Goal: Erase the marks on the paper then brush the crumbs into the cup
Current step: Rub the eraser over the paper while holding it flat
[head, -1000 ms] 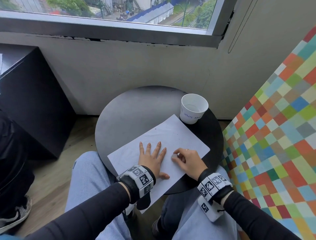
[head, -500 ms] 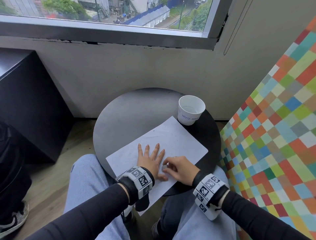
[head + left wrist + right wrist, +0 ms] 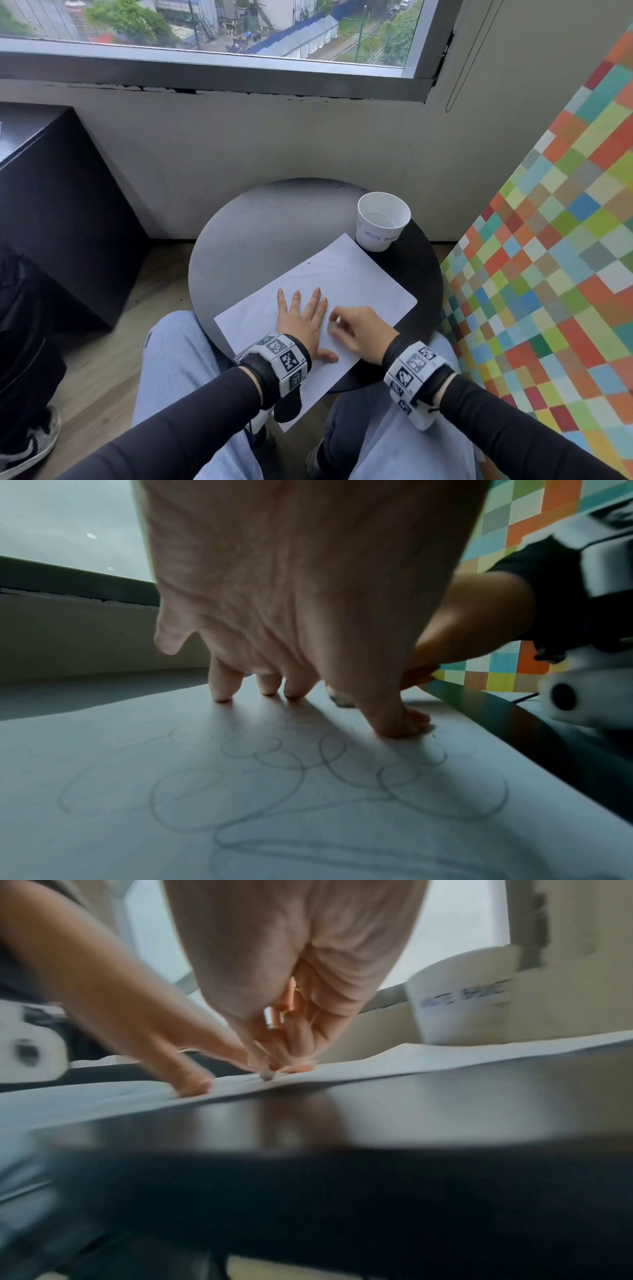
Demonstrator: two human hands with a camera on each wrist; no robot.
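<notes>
My left hand (image 3: 303, 320) lay flat, fingers spread, pressing the white paper (image 3: 346, 281) onto the round dark table (image 3: 253, 236). My right hand (image 3: 359, 330) pinched a small whitish eraser (image 3: 266, 1075) against the sheet, just beside the left thumb. Faint looping pencil marks (image 3: 308, 783) covered the paper's near part. The white cup (image 3: 382, 224), lettered in blue, stood upright at the paper's far corner.

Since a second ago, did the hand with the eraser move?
Yes. The right hand pinching the small white eraser slid leftward across the white paper sheet, closer to the flat left hand and farther from the sheet's right edge.
</notes>
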